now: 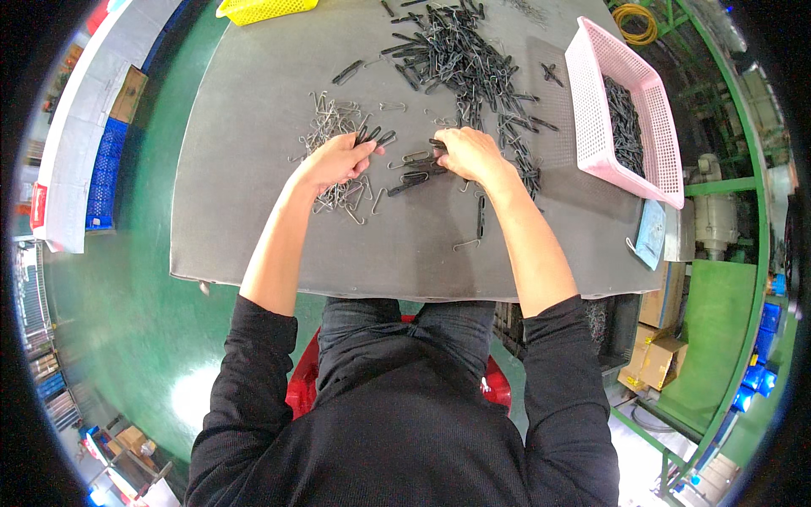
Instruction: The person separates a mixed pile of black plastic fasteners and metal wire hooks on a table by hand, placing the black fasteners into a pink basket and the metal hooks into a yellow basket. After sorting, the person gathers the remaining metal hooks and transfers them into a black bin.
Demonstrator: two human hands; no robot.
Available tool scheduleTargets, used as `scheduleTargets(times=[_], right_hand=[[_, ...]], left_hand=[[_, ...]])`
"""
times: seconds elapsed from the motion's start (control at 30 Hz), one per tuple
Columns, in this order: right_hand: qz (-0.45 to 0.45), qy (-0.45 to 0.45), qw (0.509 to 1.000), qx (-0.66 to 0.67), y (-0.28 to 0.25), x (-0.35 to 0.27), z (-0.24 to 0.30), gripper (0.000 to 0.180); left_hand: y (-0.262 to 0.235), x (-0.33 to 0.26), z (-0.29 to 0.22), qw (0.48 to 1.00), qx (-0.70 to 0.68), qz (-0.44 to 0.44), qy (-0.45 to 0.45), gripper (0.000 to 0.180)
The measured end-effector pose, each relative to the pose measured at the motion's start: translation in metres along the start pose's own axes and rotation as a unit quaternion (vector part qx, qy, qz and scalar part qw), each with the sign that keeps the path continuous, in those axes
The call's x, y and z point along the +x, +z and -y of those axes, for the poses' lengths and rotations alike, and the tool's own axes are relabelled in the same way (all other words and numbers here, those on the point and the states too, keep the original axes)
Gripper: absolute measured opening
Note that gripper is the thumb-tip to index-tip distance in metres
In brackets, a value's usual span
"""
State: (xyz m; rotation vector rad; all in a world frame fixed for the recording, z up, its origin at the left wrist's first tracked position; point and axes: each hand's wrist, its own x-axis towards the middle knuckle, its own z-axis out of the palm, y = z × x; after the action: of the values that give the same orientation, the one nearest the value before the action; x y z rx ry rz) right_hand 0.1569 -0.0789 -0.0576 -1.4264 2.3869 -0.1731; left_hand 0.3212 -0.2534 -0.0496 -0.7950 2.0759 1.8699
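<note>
The left hand (pixel 338 162), well left of the pink basket, is closed around several black clips (pixel 374 136). The right hand (pixel 469 155), nearer the basket, pinches a dark clip (pixel 438 144). Beyond it, left of the basket, lies a loose black heap (pixel 465 55). The pink basket (pixel 585 110) itself holds many black clips. Far left of it sit a yellow basket (pixel 266 10), contents unseen, and a blue crate (pixel 106 173); below it, an open cardboard box (pixel 656 365), contents unclear.

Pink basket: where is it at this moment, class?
In the head view, the pink basket is at the right edge of the table, to the right of the right hand, just above the light-blue mask.
</note>
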Motion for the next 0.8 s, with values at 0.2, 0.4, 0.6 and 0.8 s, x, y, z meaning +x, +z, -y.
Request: scheduleTargets(times=[0.2,0.4,0.6,0.8], right_hand=[[-0.053,0.08,0.957,0.275,-0.039,-0.037,-0.031,0.024],[-0.246,0.258,0.823,0.443,-0.134,-0.102,-0.113,0.022],[-0.347,0.219,0.893,0.186,-0.186,-0.09,-0.267,0.043],[-0.537,0.119,0.833,0.064,-0.131,-0.127,-0.169,0.03]], left_hand=[[0.024,0.014,-0.031,0.995,-0.094,0.024,-0.002,0.024],[0.133,0.099,-0.156,0.963,-0.203,0.16,0.079,0.022],[0.23,0.174,-0.289,0.969,0.039,0.086,0.228,0.036],[0.146,0.093,-0.218,0.869,0.232,-0.084,0.428,0.035]])
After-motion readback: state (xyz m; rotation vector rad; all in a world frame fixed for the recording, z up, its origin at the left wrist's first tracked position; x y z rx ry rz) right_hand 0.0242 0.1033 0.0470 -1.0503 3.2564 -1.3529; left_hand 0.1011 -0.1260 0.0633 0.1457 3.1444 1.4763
